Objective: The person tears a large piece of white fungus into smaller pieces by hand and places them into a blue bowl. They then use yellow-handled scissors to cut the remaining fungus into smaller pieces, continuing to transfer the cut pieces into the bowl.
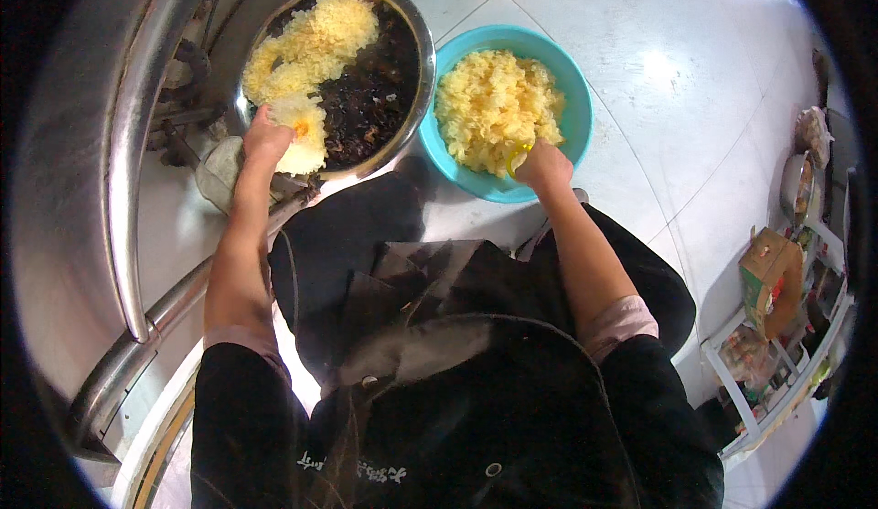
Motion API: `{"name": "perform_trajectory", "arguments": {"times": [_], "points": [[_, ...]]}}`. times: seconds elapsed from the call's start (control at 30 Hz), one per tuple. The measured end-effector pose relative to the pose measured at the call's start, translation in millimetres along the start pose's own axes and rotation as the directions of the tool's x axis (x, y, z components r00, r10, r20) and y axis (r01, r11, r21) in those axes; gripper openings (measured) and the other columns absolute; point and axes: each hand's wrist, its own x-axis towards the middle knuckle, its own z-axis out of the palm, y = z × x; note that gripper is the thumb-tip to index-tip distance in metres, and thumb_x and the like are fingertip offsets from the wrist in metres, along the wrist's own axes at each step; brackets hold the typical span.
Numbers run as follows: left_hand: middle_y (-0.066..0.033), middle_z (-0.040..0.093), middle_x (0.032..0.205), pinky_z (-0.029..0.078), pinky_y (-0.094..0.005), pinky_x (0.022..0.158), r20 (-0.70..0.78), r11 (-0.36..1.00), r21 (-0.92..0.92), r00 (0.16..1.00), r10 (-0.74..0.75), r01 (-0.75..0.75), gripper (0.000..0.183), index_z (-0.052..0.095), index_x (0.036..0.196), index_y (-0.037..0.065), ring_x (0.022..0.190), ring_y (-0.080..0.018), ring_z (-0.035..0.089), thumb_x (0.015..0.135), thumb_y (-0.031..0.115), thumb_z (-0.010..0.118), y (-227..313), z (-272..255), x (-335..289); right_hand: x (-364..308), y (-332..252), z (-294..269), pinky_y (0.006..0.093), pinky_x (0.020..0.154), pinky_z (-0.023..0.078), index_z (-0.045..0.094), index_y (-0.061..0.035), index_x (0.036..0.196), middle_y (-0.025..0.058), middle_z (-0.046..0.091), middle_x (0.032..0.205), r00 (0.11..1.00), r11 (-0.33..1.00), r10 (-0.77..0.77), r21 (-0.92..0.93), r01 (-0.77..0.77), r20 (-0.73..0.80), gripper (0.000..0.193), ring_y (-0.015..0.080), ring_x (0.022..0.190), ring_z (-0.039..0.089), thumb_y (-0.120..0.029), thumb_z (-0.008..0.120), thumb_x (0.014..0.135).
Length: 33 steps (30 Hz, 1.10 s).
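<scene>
It's tight on my left, where a curved metal rail (126, 171) stands beside the steel basin (427, 56); the turquoise basin (580, 107) crowds its other side. Rightward, tiled floor (640, 116) offers my right hand (546, 166) wide passage.

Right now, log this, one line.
Left hand: holding pale frilly piece at metal basin | Right hand: holding yellow object at turquoise basin

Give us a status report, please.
Left hand gripping pale frilly piece at metal bowl. Right hand holding yellow tool at turquoise basin. Nothing visibly blocking either.
</scene>
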Motion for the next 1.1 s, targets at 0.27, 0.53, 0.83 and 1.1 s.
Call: {"name": "perform_trajectory", "arguments": {"times": [0.27, 0.53, 0.83, 1.1], "points": [[-0.0148, 0.067, 0.117, 0.055, -0.0456, 0.092, 0.307, 0.429, -0.861, 0.952, 0.008, 0.274, 0.052, 0.059, 0.128, 0.002, 0.105, -0.0316, 0.067, 0.077, 0.003, 0.067, -56, 1, 34, 17, 13, -71, 0.0376, 0.055, 0.056, 0.067, 0.0085, 0.074, 0.0186, 0.069, 0.064, 0.871, 0.967, -0.109, 0.255, -0.019, 0.48, 0.016, 0.0272, 0.057, 0.071, -0.007, 0.066, 0.077], [-0.0176, 0.068, 0.119, 0.053, -0.0492, 0.098, 0.358, -0.028, -0.929, 0.917, 0.178, 0.369, 0.044, 0.06, 0.124, -0.006, 0.109, -0.0356, 0.066, 0.084, 0.011, 0.061, -62, 1, 15, -35, 6, -156, 0.0455, 0.081, 0.054, 0.054, -0.0033, 0.126, 0.0249, 0.068, 0.102, 0.884, 0.972, -0.235, 0.068, 0.227, 0.404, 0.051, 0.0399, 0.098, 0.067, -0.007, 0.066, 0.076], [-0.0172, 0.07, 0.114, 0.055, -0.047, 0.097, 0.101, -0.173, -0.977, 0.983, 0.151, 0.127, 0.038, 0.064, 0.115, -0.004, 0.107, -0.0327, 0.068, 0.084, 0.017, 0.061, -36, -18, -33, -105, -23, -218, 0.0436, 0.079, 0.053, 0.054, -0.0054, 0.132, 0.0245, 0.069, 0.095, 0.935, 0.862, -0.342, 0.426, 0.273, 0.094, 0.058, 0.0394, 0.089, 0.068, -0.016, 0.072, 0.078], [-0.0172, 0.068, 0.12, 0.047, -0.047, 0.107, 0.065, -0.377, -0.901, 0.927, 0.369, 0.214, 0.04, 0.063, 0.118, -0.004, 0.115, -0.0327, 0.063, 0.087, 0.021, 0.061, -20, -37, -43, -91, -55, -220, 0.0307, 0.072, 0.048, 0.056, -0.0058, 0.127, 0.0118, 0.072, 0.085, 0.887, 0.648, -0.462, 0.686, 0.331, 0.009, 0.058, 0.0159, 0.075, 0.063, -0.019, 0.083, 0.078]]}}
